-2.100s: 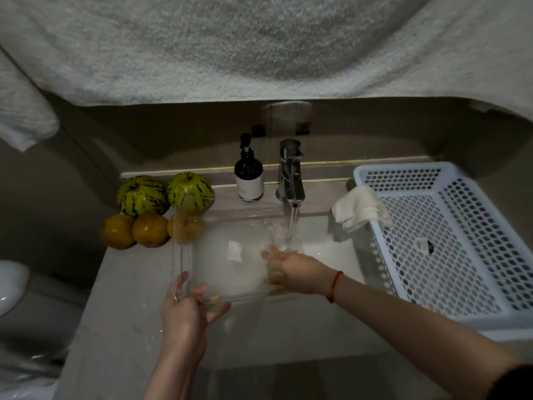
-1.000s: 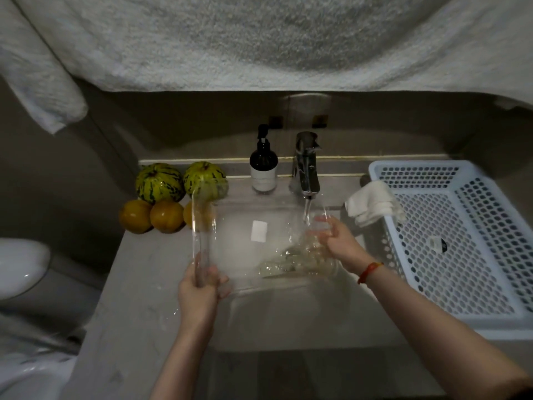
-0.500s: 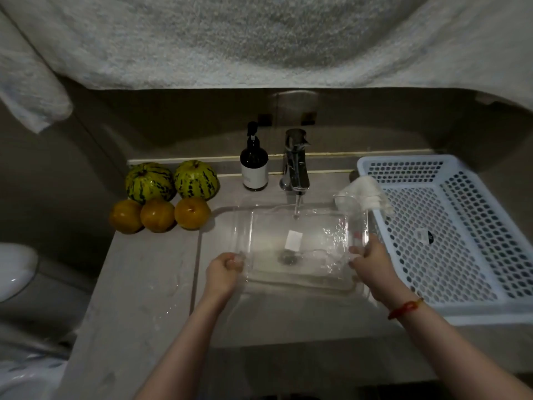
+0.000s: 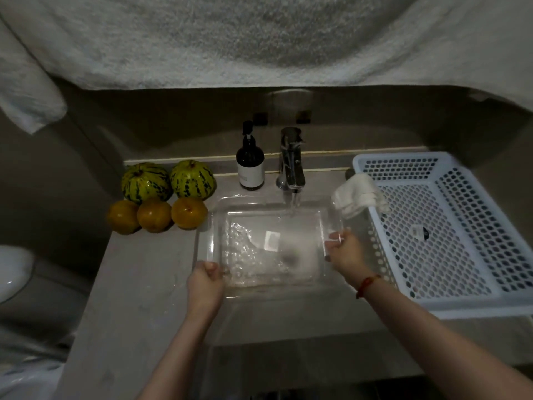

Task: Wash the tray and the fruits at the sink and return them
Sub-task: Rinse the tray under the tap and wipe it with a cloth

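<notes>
A clear plastic tray [image 4: 271, 209] lies roughly level over the sink [image 4: 277, 313], with water from the running faucet [image 4: 290, 160] pooling and rippling inside it. My left hand [image 4: 205, 287] grips the tray's near-left rim. The right rim is held by my right hand [image 4: 343, 254], which wears a red wrist string. Two striped green melons [image 4: 168, 180] and three oranges [image 4: 157, 215] sit on the counter left of the sink, apart from the tray.
A dark soap bottle [image 4: 250, 166] stands left of the faucet. A white perforated basket [image 4: 450, 226] fills the counter on the right, a folded white cloth [image 4: 357, 194] at its near-left corner. A towel [image 4: 259, 39] hangs overhead. A toilet [image 4: 11, 269] is at far left.
The tray was held upright on its edge under the stream, then laid flat. My right hand moved from inside it to its right rim. Water has now gathered in it.
</notes>
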The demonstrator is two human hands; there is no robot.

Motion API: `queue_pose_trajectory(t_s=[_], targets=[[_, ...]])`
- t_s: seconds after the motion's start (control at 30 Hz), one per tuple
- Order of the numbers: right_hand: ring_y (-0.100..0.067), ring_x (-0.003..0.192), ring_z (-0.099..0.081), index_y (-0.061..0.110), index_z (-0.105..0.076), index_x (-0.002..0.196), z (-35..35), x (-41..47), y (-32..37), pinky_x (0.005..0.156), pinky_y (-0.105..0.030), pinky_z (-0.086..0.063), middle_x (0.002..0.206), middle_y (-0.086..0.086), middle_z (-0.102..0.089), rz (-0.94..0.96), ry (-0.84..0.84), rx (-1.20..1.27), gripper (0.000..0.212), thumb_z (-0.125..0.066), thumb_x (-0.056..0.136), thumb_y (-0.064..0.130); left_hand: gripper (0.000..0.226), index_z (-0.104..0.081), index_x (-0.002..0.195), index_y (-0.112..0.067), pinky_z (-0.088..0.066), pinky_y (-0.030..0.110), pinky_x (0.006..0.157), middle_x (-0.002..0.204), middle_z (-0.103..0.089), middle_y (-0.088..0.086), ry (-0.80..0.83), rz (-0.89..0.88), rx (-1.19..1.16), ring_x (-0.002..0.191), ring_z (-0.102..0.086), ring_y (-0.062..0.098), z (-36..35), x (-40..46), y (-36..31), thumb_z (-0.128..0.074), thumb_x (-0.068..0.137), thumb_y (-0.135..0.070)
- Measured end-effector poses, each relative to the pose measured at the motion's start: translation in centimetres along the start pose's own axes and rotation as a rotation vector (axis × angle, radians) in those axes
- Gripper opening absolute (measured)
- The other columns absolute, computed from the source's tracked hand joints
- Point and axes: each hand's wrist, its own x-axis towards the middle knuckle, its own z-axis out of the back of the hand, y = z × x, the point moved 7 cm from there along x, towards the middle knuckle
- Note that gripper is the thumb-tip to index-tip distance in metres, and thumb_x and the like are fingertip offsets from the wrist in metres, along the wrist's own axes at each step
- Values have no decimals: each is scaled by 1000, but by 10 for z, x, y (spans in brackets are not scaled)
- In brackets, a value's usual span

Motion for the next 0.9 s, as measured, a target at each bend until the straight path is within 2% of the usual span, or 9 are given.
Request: queue_pose_trajectory(t_s=[0.07, 0.13, 0.23, 0.37, 0.43, 0.53, 0.63, 0.73, 0.9], targets=[[-30, 88, -61, 14, -52, 93, -12, 4, 3, 83, -43, -53, 96, -18, -62, 9, 54, -67, 12, -57, 87, 5, 7, -54, 85, 3, -34, 30, 64, 85, -60, 19, -67, -13, 12, 86, -58, 35, 11, -6, -5, -53, 90, -2], [-22, 68, -61, 12, -51, 75, -22, 7, 8, 61, -29, -55, 79, -15, -59, 5, 74, -30, 18, -55, 85, -3, 9, -47, 84, -3, -28, 30, 63, 86, -58, 20, -132, -20, 20, 89, -56, 38, 23, -12, -11, -51, 91, 0], [-1, 32, -48, 11, -39, 59, -39, 13, 11, 31, -13, -36, 60, -7, -49, -23, 106, 45, 36, -57, 86, -6, 9, -45, 88, -4, -37, 32, 68, 95, -60, 20, -149, -51, -6, 93, -58, 38, 35, -20, -18, -52, 90, 0], [-12, 47, -52, 12, -41, 60, -58, 13, 21, 39, -15, -39, 62, -6, -55, 57, 176, -46, 38, -56, 94, 20, 11, -42, 96, -7, -53, 47, 71, 92, -56, 11, -140, -157, -63, 86, -60, 33, 50, -34, -30, -48, 92, 1], [-14, 52, -49, 13, -43, 64, -69, 12, 28, 42, -17, -39, 61, -2, -52, 105, 234, -72, 35, -52, 96, 24, 27, -44, 114, -13, -51, 36, 61, 94, -57, 11, -125, -184, -83, 75, -59, 24, 55, -38, -35, -46, 92, 3], [-14, 51, -42, 11, -42, 77, -85, 9, 36, 39, -19, -34, 69, -10, -47, 118, 370, -18, 19, -42, 96, 9, 51, -39, 139, -16, -46, 34, 72, 106, -55, 13, -95, -216, -11, 88, -56, 27, 55, -41, -39, -45, 92, 3], [-13, 47, -43, 13, -45, 89, -90, 11, 42, 40, -24, -34, 75, -8, -47, 100, 433, 13, 14, -39, 93, 1, 58, -33, 144, -15, -45, 43, 92, 121, -51, 15, -96, -221, 3, 107, -51, 27, 56, -46, -39, -45, 91, 4], [-11, 59, -54, 7, -44, 115, -94, 13, 44, 39, -18, -42, 89, -5, -52, 75, 499, 23, 33, -40, 88, -13, 62, -32, 145, -19, -46, 45, 95, 128, -48, 14, -93, -179, -19, 109, -51, 26, 57, -46, -34, -47, 90, 6], [-18, 61, -59, 13, -47, 96, -99, 15, 47, 38, -18, -40, 96, -5, -61, -7, 542, 223, 34, -44, 85, -19, 78, -29, 145, -29, -50, 48, 92, 123, -46, 9, -83, -111, -83, 105, -53, 26, 56, -49, -20, -53, 83, 11]])
